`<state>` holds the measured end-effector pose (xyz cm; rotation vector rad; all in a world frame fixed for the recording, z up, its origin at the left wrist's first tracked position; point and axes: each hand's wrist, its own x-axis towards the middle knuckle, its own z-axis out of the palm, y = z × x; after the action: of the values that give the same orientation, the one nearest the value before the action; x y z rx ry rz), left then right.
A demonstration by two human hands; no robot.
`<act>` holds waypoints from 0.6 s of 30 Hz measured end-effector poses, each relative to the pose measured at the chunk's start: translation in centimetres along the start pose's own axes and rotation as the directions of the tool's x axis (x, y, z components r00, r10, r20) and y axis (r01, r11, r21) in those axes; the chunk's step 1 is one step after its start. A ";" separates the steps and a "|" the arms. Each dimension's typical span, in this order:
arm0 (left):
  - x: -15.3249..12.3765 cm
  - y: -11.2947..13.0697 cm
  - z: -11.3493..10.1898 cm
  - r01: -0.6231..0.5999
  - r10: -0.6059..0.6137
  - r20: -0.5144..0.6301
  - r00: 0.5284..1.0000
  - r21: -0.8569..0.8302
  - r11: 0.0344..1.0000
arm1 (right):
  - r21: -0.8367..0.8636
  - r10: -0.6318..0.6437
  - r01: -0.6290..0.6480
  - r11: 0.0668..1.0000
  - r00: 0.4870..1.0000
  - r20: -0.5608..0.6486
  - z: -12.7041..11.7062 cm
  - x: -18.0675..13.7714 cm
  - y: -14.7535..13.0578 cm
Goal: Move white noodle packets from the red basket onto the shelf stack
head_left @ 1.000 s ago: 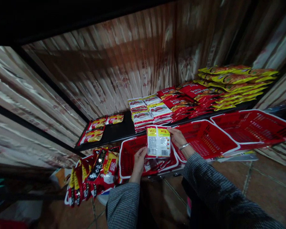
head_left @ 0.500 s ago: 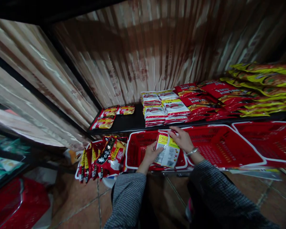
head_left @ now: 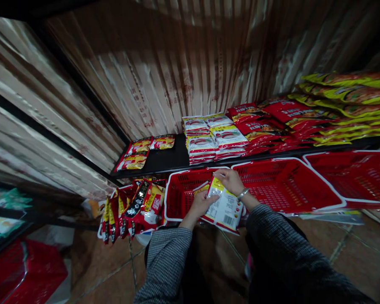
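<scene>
A white, yellow and red food packet [head_left: 225,207] is held over the front of a red basket [head_left: 180,192], its printed back with a barcode facing up. My left hand [head_left: 200,206] grips its left edge, thumb on top. The fingers of my right hand [head_left: 232,180] close on its upper edge; a bracelet is on that wrist. Partly hidden behind the held packet, a bit of another yellow and red packet [head_left: 202,187] shows in the basket. Stacks of white and red packets [head_left: 213,141] lie on the black shelf [head_left: 166,160] just beyond.
Red and yellow packets [head_left: 134,160] lie at the shelf's left end. To the right are red packets [head_left: 262,131] and piled yellow bags [head_left: 351,103]. A basket of upright red packets [head_left: 145,207] stands left; more red baskets [head_left: 288,185] line the right. Another red basket [head_left: 34,268] is lower left.
The held packet has come slightly nearer to me and tilted, still in both hands. A yellow and red packet now shows behind it in the basket. The view has shifted a little.
</scene>
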<state>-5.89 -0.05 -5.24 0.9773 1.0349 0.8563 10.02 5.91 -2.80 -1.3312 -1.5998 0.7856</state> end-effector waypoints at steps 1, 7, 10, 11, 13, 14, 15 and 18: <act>-0.1 0.1 0.0 0.002 -0.002 -0.003 1.000 0.004 1.000 | -0.003 -0.007 0.007 1.000 1.000 0.009 -0.1 0.0 0.0; -0.9 0.7 -1.0 -0.010 0.009 -0.038 0.999 -0.010 1.000 | 0.111 0.062 -0.091 0.990 0.969 0.240 -2.8 0.6 1.1; -1.1 1.0 -1.4 -0.031 0.030 -0.047 0.998 -0.031 0.999 | 0.179 0.111 -0.196 0.964 0.911 0.398 -3.7 0.7 2.2; -1.1 1.1 -1.4 -0.033 0.031 -0.043 0.999 -0.035 0.999 | 0.193 0.120 -0.218 0.957 0.898 0.422 -3.7 0.6 2.5; -1.0 1.1 -1.3 -0.026 0.025 -0.038 0.999 -0.034 0.999 | 0.208 0.122 -0.216 0.954 0.912 0.391 -3.4 0.4 2.9; -1.0 1.2 -1.1 -0.020 0.018 -0.039 0.999 -0.034 0.999 | 0.200 0.117 -0.193 0.961 0.933 0.340 -3.2 0.4 3.0; -0.9 1.2 -0.9 -0.014 0.012 -0.046 0.999 -0.038 0.999 | 0.179 0.109 -0.163 0.970 0.954 0.279 -3.0 0.3 2.9; -0.8 1.2 -0.5 -0.010 0.005 -0.081 0.997 -0.061 0.998 | 0.104 0.086 -0.102 0.989 0.985 0.151 -3.0 0.1 2.5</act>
<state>-6.73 -0.26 -3.97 0.9012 1.0686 0.9351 13.81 6.36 -3.79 -1.3011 -1.5894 1.0361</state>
